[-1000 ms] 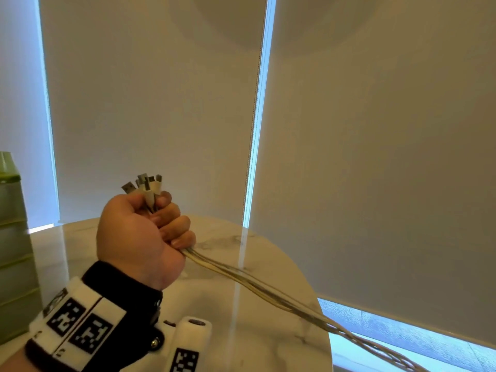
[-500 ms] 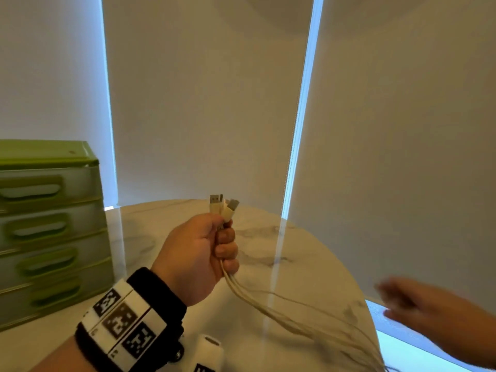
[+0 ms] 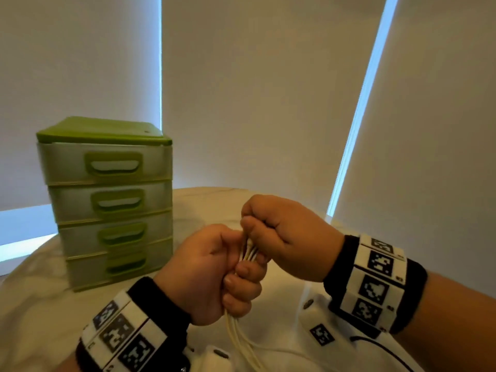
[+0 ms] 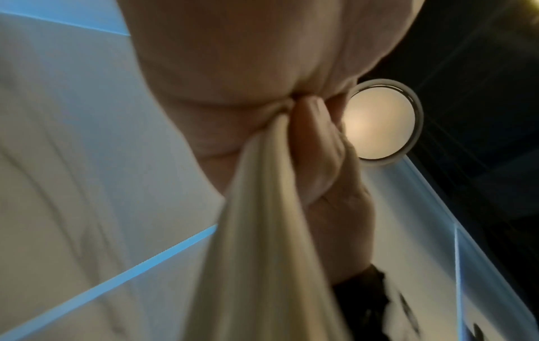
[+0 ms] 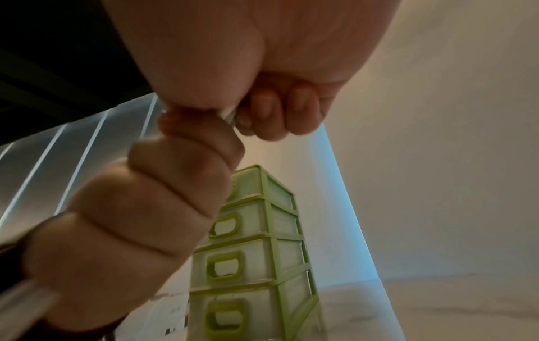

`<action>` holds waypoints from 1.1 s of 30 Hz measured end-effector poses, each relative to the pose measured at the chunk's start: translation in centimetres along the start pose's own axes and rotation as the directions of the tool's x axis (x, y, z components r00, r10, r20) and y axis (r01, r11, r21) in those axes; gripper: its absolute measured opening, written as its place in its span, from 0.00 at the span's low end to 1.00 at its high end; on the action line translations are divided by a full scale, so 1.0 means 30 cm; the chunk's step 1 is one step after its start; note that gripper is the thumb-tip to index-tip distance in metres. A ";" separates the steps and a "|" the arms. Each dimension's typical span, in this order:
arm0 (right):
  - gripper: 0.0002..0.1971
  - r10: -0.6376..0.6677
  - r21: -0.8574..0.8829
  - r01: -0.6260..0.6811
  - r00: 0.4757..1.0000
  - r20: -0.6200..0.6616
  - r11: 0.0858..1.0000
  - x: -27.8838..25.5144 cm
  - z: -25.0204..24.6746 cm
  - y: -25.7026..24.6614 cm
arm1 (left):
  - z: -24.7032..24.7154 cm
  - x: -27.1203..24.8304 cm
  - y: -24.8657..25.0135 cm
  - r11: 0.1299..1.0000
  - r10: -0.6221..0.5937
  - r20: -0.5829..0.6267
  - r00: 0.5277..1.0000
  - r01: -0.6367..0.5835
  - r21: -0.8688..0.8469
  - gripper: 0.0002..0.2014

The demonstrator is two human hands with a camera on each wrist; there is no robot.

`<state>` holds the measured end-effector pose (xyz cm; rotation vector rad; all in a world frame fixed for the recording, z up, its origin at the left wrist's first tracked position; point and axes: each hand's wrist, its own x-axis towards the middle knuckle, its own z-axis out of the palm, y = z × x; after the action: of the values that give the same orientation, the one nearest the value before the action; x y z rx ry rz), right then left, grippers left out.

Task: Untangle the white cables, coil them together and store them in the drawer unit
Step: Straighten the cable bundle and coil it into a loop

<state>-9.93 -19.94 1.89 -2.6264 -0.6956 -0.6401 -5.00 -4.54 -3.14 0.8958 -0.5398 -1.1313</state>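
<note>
A bundle of white cables (image 3: 250,253) runs upright between my two fists above the marble table. My left hand (image 3: 214,272) grips the bundle in a closed fist, and the strands (image 3: 236,336) hang out below it toward the table. My right hand (image 3: 281,234) grips the cables' upper ends just above the left fist, hiding the plugs. The left wrist view shows the cables (image 4: 262,230) fanning out from my curled fingers. The green drawer unit (image 3: 107,200) stands to the left with all drawers shut. The drawer unit (image 5: 256,253) also appears beyond both fists in the right wrist view.
The round marble table (image 3: 43,299) carries the drawer unit near its back left. Pale roller blinds (image 3: 255,89) cover the windows behind. A thin black cord (image 3: 381,347) runs from my right wrist camera at the bottom right.
My right hand came in from the right and took hold of the cable ends above my left fist. The left hand lowered the bundle, and the view swung left onto the drawer unit.
</note>
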 end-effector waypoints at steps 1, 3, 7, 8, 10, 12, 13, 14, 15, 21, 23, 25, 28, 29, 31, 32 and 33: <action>0.15 -0.001 0.012 0.002 0.999 -0.048 1.000 0.013 0.017 0.015 | -0.013 0.009 -0.001 0.998 0.016 0.025 1.000 -0.015 -0.057 0.09; 0.17 0.017 0.005 -0.017 0.995 -0.102 1.000 0.040 0.039 0.038 | -0.041 0.026 -0.005 0.984 0.068 0.070 0.995 -0.056 -0.168 0.14; 0.13 0.119 0.083 -0.110 0.986 -0.120 0.990 0.072 0.074 0.074 | -0.059 0.052 -0.019 0.969 0.172 -0.028 0.985 -0.174 -0.177 0.17; 0.12 0.178 0.133 -0.164 0.979 -0.102 0.978 0.075 0.091 0.078 | -0.061 0.063 -0.024 0.964 0.208 -0.117 0.971 -0.224 -0.145 0.17; 0.13 0.386 0.251 -0.366 0.922 -0.034 0.896 0.064 0.120 0.085 | -0.068 0.090 -0.029 0.931 0.314 -0.315 0.896 -0.355 -0.083 0.17; 0.22 0.598 0.319 -0.626 0.778 0.193 0.712 0.020 0.135 0.080 | -0.086 0.107 -0.016 0.872 0.407 -0.491 0.770 -0.487 -0.041 0.17; 0.23 0.606 0.336 -0.702 0.712 0.354 0.628 -0.017 0.141 0.076 | -0.100 0.107 -0.004 0.841 0.432 -0.562 0.706 -0.540 -0.033 0.18; 0.22 0.546 0.351 -0.732 0.675 0.496 0.585 -0.057 0.147 0.071 | -0.114 0.104 0.011 0.811 0.438 -0.618 0.652 -0.584 -0.041 0.19; 0.19 0.462 0.391 -0.734 0.663 0.589 0.555 -0.098 0.151 0.059 | -0.129 0.099 0.025 0.784 0.434 -0.662 0.611 -0.618 -0.057 0.19; 0.27 0.343 0.580 -0.766 0.642 0.685 0.275 -0.172 0.172 -0.045 | -0.153 0.109 0.027 0.774 0.447 -0.764 0.465 -0.630 0.070 0.20; 0.34 0.294 0.594 -0.774 0.633 0.716 0.220 -0.173 0.159 -0.055 | -0.145 0.109 0.023 0.772 0.488 -0.758 0.434 -0.620 0.142 0.19; 0.33 0.372 0.542 -0.769 0.639 0.674 0.339 -0.178 0.133 -0.031 | -0.147 0.100 0.032 0.760 0.511 -0.754 0.412 -0.627 0.173 0.19; 0.22 0.601 0.423 -0.733 0.680 0.420 0.533 -0.141 0.059 0.071 | -0.162 0.091 0.046 0.732 0.537 -0.740 0.405 -0.660 0.171 0.19; 0.19 0.652 0.357 -0.698 0.712 0.260 0.621 -0.118 0.022 0.129 | -0.163 0.093 0.043 0.730 0.545 -0.733 0.406 -0.660 0.178 0.19; 0.20 0.619 0.060 -0.617 0.776 -0.119 0.785 -0.064 -0.075 0.253 | -0.161 0.101 0.032 0.732 0.562 -0.714 0.418 -0.654 0.192 0.19; 0.23 0.554 -0.066 -0.587 0.791 -0.261 0.807 -0.042 -0.129 0.301 | -0.160 0.105 0.026 0.734 0.565 -0.705 0.429 -0.652 0.191 0.19; 0.26 0.502 -0.121 -0.571 0.789 -0.354 0.812 -0.025 -0.176 0.335 | -0.161 0.109 0.022 0.735 0.566 -0.697 0.440 -0.652 0.186 0.19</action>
<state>-6.90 -30.73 3.79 -2.6383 0.2460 -0.9490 0.22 -5.88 -5.46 0.8541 -0.0934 -0.0641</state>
